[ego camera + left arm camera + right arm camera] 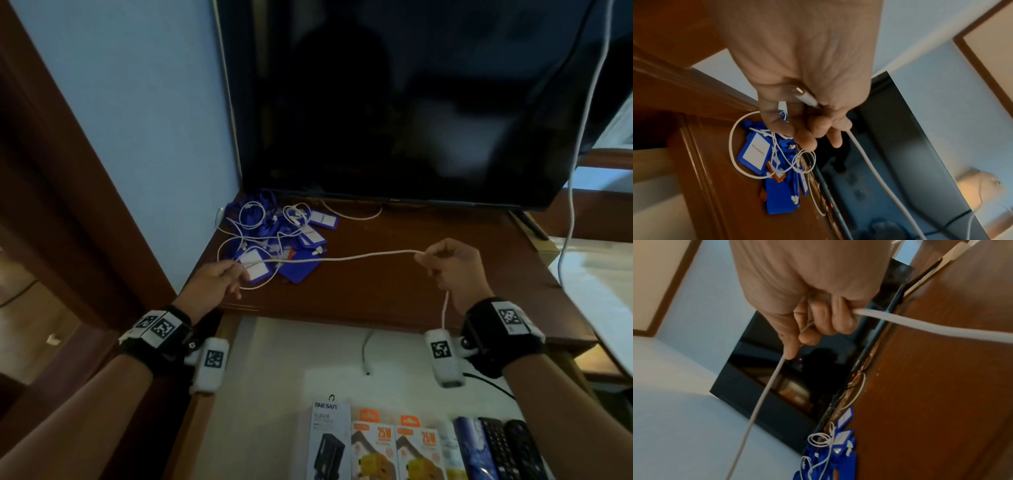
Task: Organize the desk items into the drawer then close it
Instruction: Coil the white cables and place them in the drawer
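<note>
A white cable [359, 256] stretches between my two hands above the brown desk [394, 284]. My left hand [219, 279] grips one end; the left wrist view shows the cable's plug [804, 95] in the palm and the cable [875, 173] running off. My right hand [448, 263] grips the other part, with a loose tail [445, 308] hanging below it; in the right wrist view the cable [764, 394] passes through the curled fingers [824, 316]. A pile of blue card holders [294, 240] tangled with thin white cables [250, 219] lies at the desk's back left. The open drawer [284, 356] is below.
A dark television [411, 102] stands along the back of the desk. Inside the drawer lie boxed chargers [394, 448], a black-and-white box [329, 442], remotes [507, 448] and a white cable end [366, 353]. Another white cord [579, 144] hangs at the right.
</note>
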Available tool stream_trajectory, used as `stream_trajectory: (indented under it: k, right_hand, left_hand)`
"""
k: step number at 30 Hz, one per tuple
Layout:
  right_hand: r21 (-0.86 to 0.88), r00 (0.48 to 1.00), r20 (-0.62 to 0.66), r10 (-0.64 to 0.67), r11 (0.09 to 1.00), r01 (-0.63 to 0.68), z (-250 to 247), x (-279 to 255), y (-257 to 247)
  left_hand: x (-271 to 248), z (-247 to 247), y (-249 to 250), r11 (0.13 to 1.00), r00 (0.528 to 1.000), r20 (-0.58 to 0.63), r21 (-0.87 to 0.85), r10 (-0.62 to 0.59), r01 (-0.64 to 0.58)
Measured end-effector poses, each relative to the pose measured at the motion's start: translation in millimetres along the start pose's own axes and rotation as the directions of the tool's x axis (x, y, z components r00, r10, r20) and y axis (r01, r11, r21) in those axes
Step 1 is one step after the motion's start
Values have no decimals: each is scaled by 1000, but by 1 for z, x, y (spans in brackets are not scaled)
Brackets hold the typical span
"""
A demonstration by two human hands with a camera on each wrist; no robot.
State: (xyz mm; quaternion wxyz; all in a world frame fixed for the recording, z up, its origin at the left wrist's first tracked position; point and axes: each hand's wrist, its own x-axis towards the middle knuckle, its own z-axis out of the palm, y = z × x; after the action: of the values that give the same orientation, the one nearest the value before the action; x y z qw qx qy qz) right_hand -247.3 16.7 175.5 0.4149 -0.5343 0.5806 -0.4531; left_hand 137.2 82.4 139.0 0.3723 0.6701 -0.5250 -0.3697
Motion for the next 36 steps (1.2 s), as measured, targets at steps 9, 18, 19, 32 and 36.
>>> stream_trajectory:
  k: [9, 18, 19, 32, 36]
  right_hand:
    - [-274, 996, 60, 60, 961, -41, 41, -27, 56]
    - [-186, 762, 642, 77, 981, 58, 75, -56, 18]
    - [-145, 772, 634, 45, 987, 62, 74, -57, 12]
    - [139, 970, 236, -61, 990, 29, 54, -48, -3]
    - [158, 983, 181, -4, 987, -25, 46, -47, -5]
  left_hand:
    - [-12, 13, 16, 985, 974, -226, -164, 21, -59]
    - [-10, 46, 51, 981, 979, -98, -65, 178, -185]
    - [-10, 50, 52, 983, 983, -58, -41, 174, -177]
    - [-32, 80, 67, 986, 909, 418, -152, 6, 63]
    - [-36, 82, 69, 990, 881, 472, -135, 30, 39]
